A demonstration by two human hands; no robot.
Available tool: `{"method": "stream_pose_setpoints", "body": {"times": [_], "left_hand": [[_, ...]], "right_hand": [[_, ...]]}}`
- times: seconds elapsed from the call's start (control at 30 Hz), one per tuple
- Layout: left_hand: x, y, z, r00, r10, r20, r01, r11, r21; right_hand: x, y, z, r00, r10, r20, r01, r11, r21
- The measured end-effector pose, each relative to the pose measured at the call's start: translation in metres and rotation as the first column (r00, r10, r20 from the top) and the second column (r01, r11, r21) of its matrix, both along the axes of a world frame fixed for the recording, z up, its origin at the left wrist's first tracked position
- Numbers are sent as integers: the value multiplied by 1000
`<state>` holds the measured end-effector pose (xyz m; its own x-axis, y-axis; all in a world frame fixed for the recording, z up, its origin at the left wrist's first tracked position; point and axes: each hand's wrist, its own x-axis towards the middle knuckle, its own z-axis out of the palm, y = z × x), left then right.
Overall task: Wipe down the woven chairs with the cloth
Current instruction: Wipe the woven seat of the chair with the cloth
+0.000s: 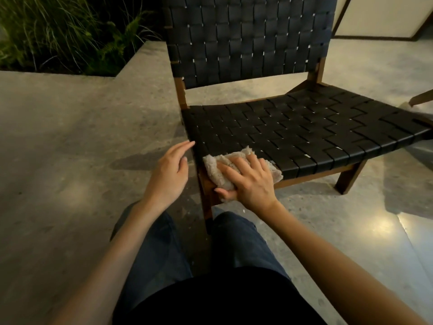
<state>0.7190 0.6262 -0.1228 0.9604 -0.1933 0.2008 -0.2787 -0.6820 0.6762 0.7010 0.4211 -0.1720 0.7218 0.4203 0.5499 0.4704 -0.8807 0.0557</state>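
A low chair with a black woven seat (304,130) and a black woven back (248,38) on a brown wooden frame stands in front of me. A beige cloth (216,168) lies bunched on the seat's near left corner. My right hand (248,181) presses down on the cloth, with the fingers spread over it and the thumb hooked under the wooden front rail. Just left of the seat's left edge hovers my left hand (169,172), fingers loosely extended and holding nothing.
Polished concrete floor (70,160) surrounds the chair. A planter bed with grasses and ferns (65,31) sits at the far left. Another chair's wooden leg (421,98) pokes in at the right edge. My knees in dark trousers (199,249) are below the chair's front corner.
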Motion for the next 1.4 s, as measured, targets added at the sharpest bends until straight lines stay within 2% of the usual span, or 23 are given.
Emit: {"method": "stream_pose_setpoints", "body": {"times": [0.2, 0.37, 0.5, 0.63, 0.8, 0.9, 0.97, 1.0, 1.03, 1.1, 1.17, 1.23, 1.3, 1.4], "left_hand": [[5, -46, -1, 993, -113, -31, 115, 990, 80], [19, -102, -3, 973, -220, -63, 229, 950, 215], [28, -149, -9, 952, -282, -117, 304, 916, 263], [37, -205, -16, 902, -391, -183, 430, 850, 305], [45, -267, -29, 818, -518, -249, 574, 706, 415], [52, -293, -35, 788, -549, -279, 611, 635, 473], [60, -309, -35, 780, -554, -291, 619, 614, 489], [64, -316, -35, 777, -559, -290, 621, 606, 497], [68, -324, -35, 773, -567, -286, 624, 597, 503], [73, -336, -37, 765, -580, -278, 630, 589, 506], [77, -344, -41, 763, -587, -270, 633, 596, 494], [79, -347, -47, 768, -587, -256, 627, 608, 487], [81, -347, -51, 776, -584, -237, 615, 620, 487], [81, -348, -54, 785, -577, -225, 604, 633, 483]], "right_hand": [[0, -62, -4, 998, -40, -55, 31, 987, -156], [-5, -125, -12, 924, -365, -114, 354, 929, -109], [-7, -197, -18, 775, -592, -223, 606, 796, -8], [1, -249, -16, 645, -706, -293, 746, 665, 41], [8, -302, -20, 557, -741, -375, 827, 536, 171], [12, -328, -12, 513, -757, -403, 852, 393, 347], [13, -342, -1, 470, -814, -342, 847, 307, 433], [13, -350, 4, 450, -845, -289, 843, 296, 449], [13, -358, 9, 450, -860, -239, 838, 314, 447], [15, -374, 15, 497, -849, -181, 838, 416, 353], [24, -390, 13, 530, -819, -222, 845, 486, 224], [37, -404, 10, 546, -770, -331, 837, 486, 250], [48, -412, 7, 611, -677, -410, 775, 405, 486], [60, -403, 3, 644, -651, -402, 626, 146, 766]]}}
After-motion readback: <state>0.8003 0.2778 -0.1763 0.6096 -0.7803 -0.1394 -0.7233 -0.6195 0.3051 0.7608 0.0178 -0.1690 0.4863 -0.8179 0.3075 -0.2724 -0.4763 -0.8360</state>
